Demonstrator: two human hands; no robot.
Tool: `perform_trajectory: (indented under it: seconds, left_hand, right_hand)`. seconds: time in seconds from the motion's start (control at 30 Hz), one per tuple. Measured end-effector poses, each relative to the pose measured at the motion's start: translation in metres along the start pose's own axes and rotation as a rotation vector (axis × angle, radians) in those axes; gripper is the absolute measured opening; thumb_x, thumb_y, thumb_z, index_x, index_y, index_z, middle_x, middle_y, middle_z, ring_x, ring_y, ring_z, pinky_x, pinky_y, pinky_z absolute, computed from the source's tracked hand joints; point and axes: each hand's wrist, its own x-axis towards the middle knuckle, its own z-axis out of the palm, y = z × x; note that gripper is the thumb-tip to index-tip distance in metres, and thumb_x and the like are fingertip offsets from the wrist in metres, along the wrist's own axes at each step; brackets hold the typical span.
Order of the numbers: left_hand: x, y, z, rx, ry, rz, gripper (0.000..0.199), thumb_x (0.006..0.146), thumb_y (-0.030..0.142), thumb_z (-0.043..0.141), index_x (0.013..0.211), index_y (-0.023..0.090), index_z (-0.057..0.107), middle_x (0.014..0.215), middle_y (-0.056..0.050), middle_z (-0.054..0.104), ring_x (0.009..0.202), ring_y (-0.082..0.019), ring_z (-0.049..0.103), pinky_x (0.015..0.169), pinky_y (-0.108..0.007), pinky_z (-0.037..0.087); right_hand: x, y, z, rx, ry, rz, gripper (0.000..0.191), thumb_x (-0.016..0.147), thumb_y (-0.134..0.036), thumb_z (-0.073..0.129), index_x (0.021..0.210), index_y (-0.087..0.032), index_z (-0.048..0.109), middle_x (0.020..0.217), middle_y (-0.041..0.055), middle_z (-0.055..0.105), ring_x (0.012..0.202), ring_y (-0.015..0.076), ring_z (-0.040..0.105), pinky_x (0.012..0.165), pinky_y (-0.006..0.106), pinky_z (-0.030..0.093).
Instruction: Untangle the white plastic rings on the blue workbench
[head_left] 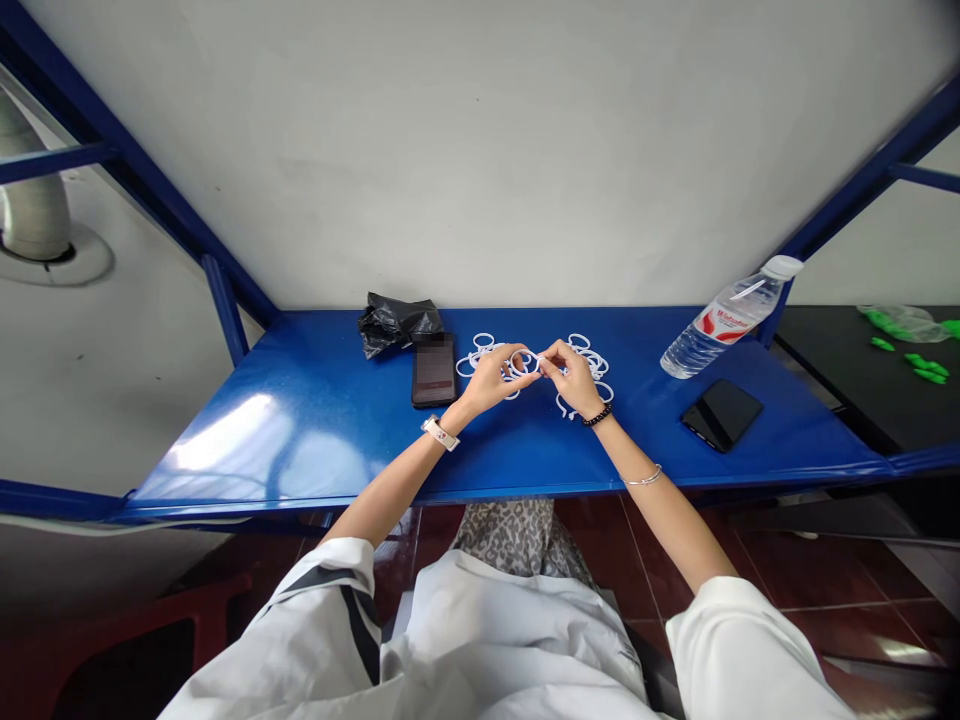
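Between my two hands, above the blue table, is a white plastic ring (524,362). My left hand (493,380) is closed on the ring's left side, thumb and fingers around it. The fingertips of my right hand (568,375) pinch the same ring at its right edge. A loose pile of similar white rings (480,352) lies behind and beside my left hand, partly hidden by it. A second cluster of white rings (596,365) lies around my right hand, some with small tabs showing near the wrist.
The blue table (360,430) stands against a pale wall. Left of the rings are a crumpled black plastic bag (397,322) and a dark phone (434,370). To the right, a water bottle (724,320) stands behind a black phone (722,414). Green pieces (926,367) lie on a black surface.
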Motion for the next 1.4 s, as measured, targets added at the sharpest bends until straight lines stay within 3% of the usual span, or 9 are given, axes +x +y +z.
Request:
perform_trajectory:
  seconds: [0.5,0.77,1.0,1.13,1.27,1.4]
  left_hand:
    - [0.0,-0.001,0.0,0.049,0.008,0.008,0.046,0.087,0.052,0.066,0.114,0.015,0.063,0.087,-0.007,0.07,0.076,-0.016,0.063,0.064,-0.027,0.052]
    - [0.0,-0.006,-0.002,0.232,-0.019,0.033,0.037,0.089,0.041,0.066,0.115,0.016,0.06,0.09,-0.006,0.067,0.083,-0.019,0.062,0.068,-0.028,0.049]
    - [-0.001,-0.006,-0.003,0.523,-0.098,0.043,0.035,0.091,0.038,0.064,0.117,0.016,0.058,0.107,-0.012,0.064,0.102,-0.028,0.061,0.082,-0.036,0.05]
    - [0.0,-0.009,-0.004,0.622,-0.114,-0.024,0.035,0.09,0.036,0.064,0.117,0.015,0.059,0.113,-0.014,0.063,0.107,-0.03,0.059,0.086,-0.039,0.049]
    - [0.001,-0.011,-0.007,0.674,-0.113,-0.109,0.034,0.091,0.036,0.063,0.118,0.016,0.058,0.117,-0.014,0.061,0.113,-0.031,0.055,0.087,-0.04,0.048]
    - [0.0,-0.013,-0.009,0.717,-0.122,-0.176,0.034,0.091,0.037,0.062,0.119,0.016,0.057,0.12,-0.016,0.059,0.114,-0.033,0.053,0.088,-0.043,0.047]
  right_hand:
    - [0.0,0.003,0.002,-0.012,0.027,0.004,0.041,0.088,-0.065,0.057,0.079,-0.025,0.056,0.071,0.002,0.062,0.066,0.0193,0.059,0.065,0.034,0.047]
    - [0.001,0.012,0.003,-0.113,-0.006,0.01,0.03,0.091,-0.053,0.057,0.089,-0.024,0.065,0.08,0.0048,0.069,0.074,0.022,0.063,0.069,0.035,0.049]
    - [0.001,0.027,0.006,-0.337,-0.024,-0.037,0.022,0.095,-0.039,0.053,0.095,-0.024,0.07,0.086,0.0065,0.072,0.074,0.0231,0.064,0.069,0.037,0.05]
    - [0.004,0.029,-0.004,-0.554,0.055,-0.059,0.025,0.097,-0.024,0.045,0.095,-0.021,0.069,0.095,0.009,0.072,0.09,0.0259,0.064,0.08,0.039,0.05]
    - [0.006,0.035,-0.018,-0.758,0.124,0.019,0.027,0.095,-0.019,0.044,0.102,-0.017,0.07,0.107,0.0136,0.071,0.105,0.0311,0.058,0.088,0.044,0.046]
    - [0.006,0.043,-0.024,-0.846,0.069,0.138,0.028,0.094,-0.02,0.046,0.11,-0.017,0.069,0.119,0.0156,0.069,0.114,0.0345,0.054,0.092,0.048,0.043]
